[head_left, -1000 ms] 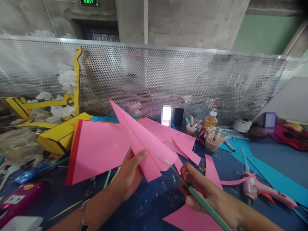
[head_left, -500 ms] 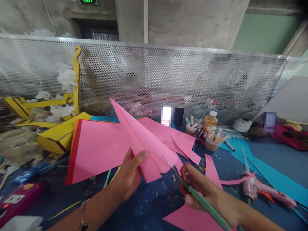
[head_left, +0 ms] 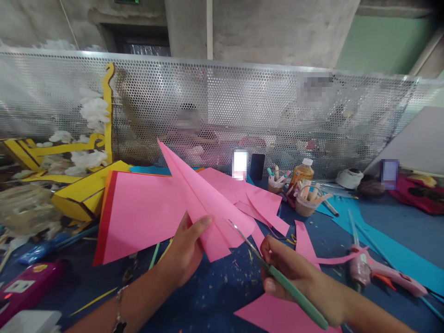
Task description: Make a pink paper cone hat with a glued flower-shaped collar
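Note:
A folded sheet of pink paper [head_left: 204,199] rises to a point on its upper left. My left hand [head_left: 185,252] grips its lower edge, the thumb pressing on top and the fingers behind. In my right hand [head_left: 291,273] is a pair of scissors [head_left: 294,296] with a green handle; the fingers close around it near the start of the metal blade. The blade tip lies in front of the paper's lower right part; I cannot tell whether it touches. Another pink piece [head_left: 274,314] lies below my right hand, and pink strips [head_left: 305,243] lie beyond it.
A pink glue gun [head_left: 381,273] lies at right, a purple device [head_left: 31,286] at left. Behind stand cups of markers [head_left: 305,206], a bottle [head_left: 303,173] and a dark phone [head_left: 257,166]. Stacked pink sheets [head_left: 142,212] and yellow card shapes [head_left: 83,194] sit left. A perforated metal screen [head_left: 229,101] runs across the back.
The scissors' blade tip has shifted slightly left and up over the pink paper. My left hand keeps its hold, nearly still. The view has tilted down very slightly.

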A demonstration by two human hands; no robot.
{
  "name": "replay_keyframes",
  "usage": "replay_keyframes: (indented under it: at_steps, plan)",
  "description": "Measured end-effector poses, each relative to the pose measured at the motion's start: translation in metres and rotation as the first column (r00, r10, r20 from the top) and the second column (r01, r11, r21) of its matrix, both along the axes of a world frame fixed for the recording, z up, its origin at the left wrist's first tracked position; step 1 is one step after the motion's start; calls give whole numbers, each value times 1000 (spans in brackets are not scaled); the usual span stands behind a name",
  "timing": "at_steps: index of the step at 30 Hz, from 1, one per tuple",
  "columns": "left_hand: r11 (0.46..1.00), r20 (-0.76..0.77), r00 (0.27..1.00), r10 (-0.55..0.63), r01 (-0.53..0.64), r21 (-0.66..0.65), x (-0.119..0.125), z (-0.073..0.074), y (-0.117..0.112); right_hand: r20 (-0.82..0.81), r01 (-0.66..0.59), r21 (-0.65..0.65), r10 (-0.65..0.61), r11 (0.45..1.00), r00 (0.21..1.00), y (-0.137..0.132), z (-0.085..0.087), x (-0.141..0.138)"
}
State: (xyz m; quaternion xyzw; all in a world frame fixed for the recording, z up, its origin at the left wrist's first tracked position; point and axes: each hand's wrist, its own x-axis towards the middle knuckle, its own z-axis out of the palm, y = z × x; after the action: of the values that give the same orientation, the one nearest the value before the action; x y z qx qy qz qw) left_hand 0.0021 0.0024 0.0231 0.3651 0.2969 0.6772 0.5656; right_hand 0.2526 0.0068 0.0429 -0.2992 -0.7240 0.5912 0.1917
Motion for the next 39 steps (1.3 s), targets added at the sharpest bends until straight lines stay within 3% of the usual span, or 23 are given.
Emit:
replay_keyframes:
  at_steps: [12,21,28,34,39]
  plan:
    - [1000,-1,1000,-23,23,4,-2,-4,3,106,51,12,-52,999,993,-2,7,-4]
    - [1000,6,1000,-8,8,4,-3,-7,2,143,54,45,-60,998,988,0,0,0]
    - [996,47,995,-87,85,41,-1,-2,1,147,75,89,-88,993,985,0,1,-1]
    - [1000,25,1000,-19,19,-8,3,-2,2,155,66,85,-78,994,985,-1,-2,-5]
    - [1000,69,997,17,-17,-4,3,3,2,152,3,162,-28,987,988,1,-7,0]
